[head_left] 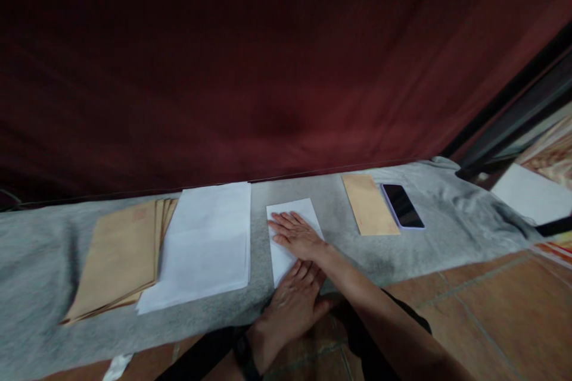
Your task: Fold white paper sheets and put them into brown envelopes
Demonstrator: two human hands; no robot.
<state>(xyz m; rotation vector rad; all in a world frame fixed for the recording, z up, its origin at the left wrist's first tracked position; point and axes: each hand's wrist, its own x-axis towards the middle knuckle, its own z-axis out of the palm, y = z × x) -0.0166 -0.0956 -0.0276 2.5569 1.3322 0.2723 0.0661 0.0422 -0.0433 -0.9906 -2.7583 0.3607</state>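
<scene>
A folded white sheet of paper (313, 211) lies on the grey cloth in front of me. My right hand (297, 235) rests flat on its upper part, fingers stretched out toward the left. Nearer to me, my left hand (295, 297) lies on the paper's lower end, its fingers extended and partly under my right wrist. A dark band circles my left wrist. Left of the folded sheet is a stack of white paper (210, 238), and beyond that a fanned pile of brown envelopes (118, 250).
A single brown envelope (370, 205) lies to the right, beside a phone (403, 206) in a lilac case. The grey cloth (456, 220) covers a strip of tiled floor (500, 303). A dark red fabric (286, 71) rises behind it. Dark bars stand at the far right.
</scene>
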